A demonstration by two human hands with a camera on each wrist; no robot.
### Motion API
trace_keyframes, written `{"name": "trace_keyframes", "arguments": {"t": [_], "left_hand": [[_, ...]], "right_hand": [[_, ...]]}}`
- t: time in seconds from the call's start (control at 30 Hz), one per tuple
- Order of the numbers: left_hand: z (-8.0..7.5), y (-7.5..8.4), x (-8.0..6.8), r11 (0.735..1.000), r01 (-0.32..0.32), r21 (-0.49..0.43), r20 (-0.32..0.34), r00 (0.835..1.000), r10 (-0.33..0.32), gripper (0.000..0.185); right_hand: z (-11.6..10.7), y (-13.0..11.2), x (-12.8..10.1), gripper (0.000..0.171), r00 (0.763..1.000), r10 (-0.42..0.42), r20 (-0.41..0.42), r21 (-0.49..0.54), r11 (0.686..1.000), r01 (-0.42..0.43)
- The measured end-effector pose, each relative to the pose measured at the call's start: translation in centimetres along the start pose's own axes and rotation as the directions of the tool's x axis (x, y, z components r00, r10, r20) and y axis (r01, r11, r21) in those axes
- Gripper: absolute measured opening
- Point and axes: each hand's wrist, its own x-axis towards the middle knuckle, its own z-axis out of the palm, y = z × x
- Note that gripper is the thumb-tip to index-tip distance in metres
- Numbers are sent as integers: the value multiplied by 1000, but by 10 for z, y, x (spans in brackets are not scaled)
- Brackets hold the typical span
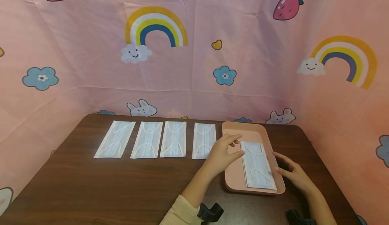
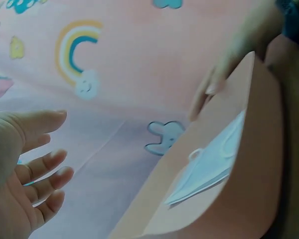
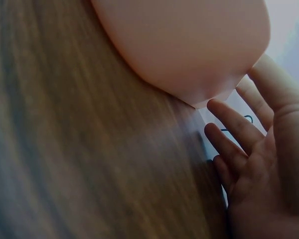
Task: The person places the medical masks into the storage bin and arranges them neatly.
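Dark bench, pink cartoon backdrop, masks at centre frame.
Both hands open: left hand (image 1: 223, 152) touches the soft, light mask (image 1: 257, 166) in the tray (image 1: 232, 181); right hand (image 1: 293, 172) steadies the rim; best pinched by an edge.

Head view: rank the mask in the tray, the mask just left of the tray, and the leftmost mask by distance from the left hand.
1. Mask in the tray: beside the left hand, too close to call against 2.
2. Mask left of the tray: also adjacent.
3. Leftmost mask: far left.

Table (image 1: 121, 184): carries everything.
Four masks (image 1: 152, 139): in a row, left of the tray.
Tray (image 1: 234, 129): right part of the table.
Mask in tray (image 1: 256, 166): along its right side.
Left hand (image 1: 223, 152): over the tray's left edge.
Right hand (image 1: 293, 172): just right of the tray.
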Motion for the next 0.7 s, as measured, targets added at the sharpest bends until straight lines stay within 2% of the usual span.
{"name": "trace_keyframes", "arguments": {"t": [0.2,0.43,0.7], "left_hand": [[-21,-7,4,999,43,-13,-72,996,-44,49],[-40,-27,2,995,94,30,-147,985,-89,51],[-57,-54,-1,989,146,11,-241,961,-139,51]], "right_hand": [[-2,0,1,54,1000,8,4,9,1000,-8],[-1,0,0,54,1000,19,6,52,998,-19],[0,1,0,54,1000,24,-4,10,1000,-24]]}}
